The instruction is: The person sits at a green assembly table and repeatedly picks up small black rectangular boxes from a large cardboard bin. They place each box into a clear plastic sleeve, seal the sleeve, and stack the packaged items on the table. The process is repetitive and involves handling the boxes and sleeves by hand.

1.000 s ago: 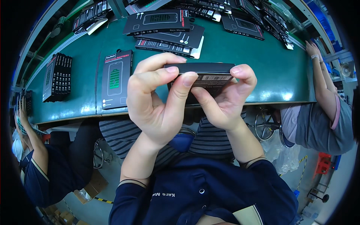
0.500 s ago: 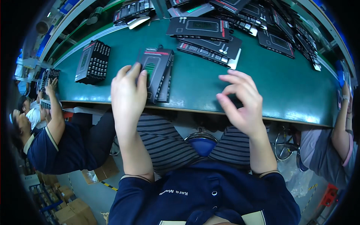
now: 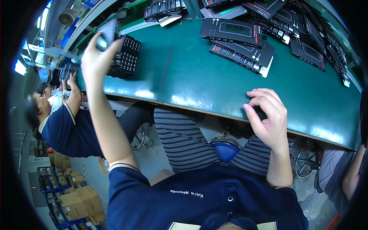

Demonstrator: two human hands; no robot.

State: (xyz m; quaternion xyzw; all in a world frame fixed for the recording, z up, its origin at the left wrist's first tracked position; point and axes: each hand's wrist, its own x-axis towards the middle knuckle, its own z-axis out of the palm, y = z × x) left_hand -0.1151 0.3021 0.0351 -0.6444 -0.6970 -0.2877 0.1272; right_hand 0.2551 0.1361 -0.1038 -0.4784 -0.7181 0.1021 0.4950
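Observation:
My left hand [image 3: 96, 59] is raised over the left part of the bench. It is closed on a dark flat box [image 3: 109, 30], blurred by motion, gripped between thumb and fingers. Just beside it stands a tidy stack of black flat boxes [image 3: 128, 56], partly hidden behind the hand. My right hand [image 3: 269, 119] hovers at the bench's front edge with bent fingers apart from the thumb, holding nothing. Farther back lies a small overlapping pile, topped by a black box with a phone-shaped window [image 3: 232, 32].
A larger jumble of black boxes [image 3: 283, 19] covers the back right of the green bench [image 3: 199, 86]. More boxes [image 3: 163, 10] lie by a post at the back. One co-worker [image 3: 63, 117] sits at left handling boxes; another person's arm [image 3: 353, 172] shows at right.
My left hand has moved left and away from me with a dark box. The boxes it touched are gone from the bench front. The whole view has shifted; my right hand keeps its pose.

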